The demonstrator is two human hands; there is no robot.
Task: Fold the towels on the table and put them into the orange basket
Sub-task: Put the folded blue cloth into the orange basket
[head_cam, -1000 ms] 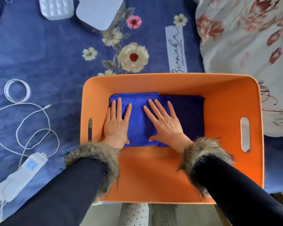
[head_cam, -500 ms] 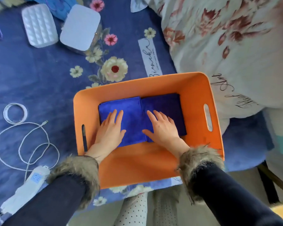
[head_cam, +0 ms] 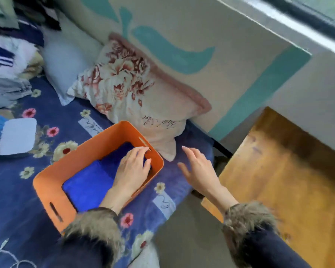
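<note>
- Two folded towels are lying side by side on the floor of the orange basket [head_cam: 52, 192]: bright blue towel [head_cam: 87, 186] toward the near end, dark blue towel [head_cam: 122, 157] toward the far end, edges touching
- Basket is sitting on the blue floral bedspread [head_cam: 14, 200], its far corner just beside the floral pillow [head_cam: 128, 84]
- Left hand [head_cam: 132, 170] is reaching into the basket over the dark blue towel; fingers are loosely bent, tips near the far wall by the handle slot; not gripping anything that shows, contact with the towel unclear
- Right hand [head_cam: 198, 168] is hovering outside the basket over the bedspread, fingers spread and relaxed, holding nothing
- Step judged: placement is wrapping up, both visible towels are in and the person looks to be turning toward the wooden table [head_cam: 290, 182]
- No loose towel is showing in view, so whether any remain cannot be told
- Next move calls for: clearing the left hand without dragging the fold open, then checking the table for more towels
</note>
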